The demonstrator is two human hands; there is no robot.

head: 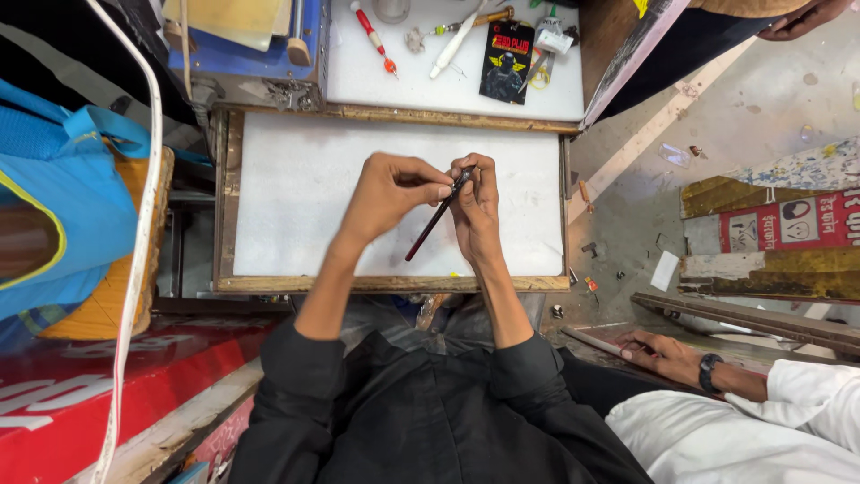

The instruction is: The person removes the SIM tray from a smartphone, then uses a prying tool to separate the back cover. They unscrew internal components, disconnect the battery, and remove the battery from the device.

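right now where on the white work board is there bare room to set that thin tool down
The white board is bare left of the left hand and right of the right hand, out to the wooden frame. The upper shelf is crowded with a screwdriver and small tools.

Both arms stretched forward, elbows bent, wrists close together. Left hand (387, 193) curled, thumb and fingers pinched tight at the tips. Right hand (475, 208) just beside it, fingers folded in, tips meeting the left grip.
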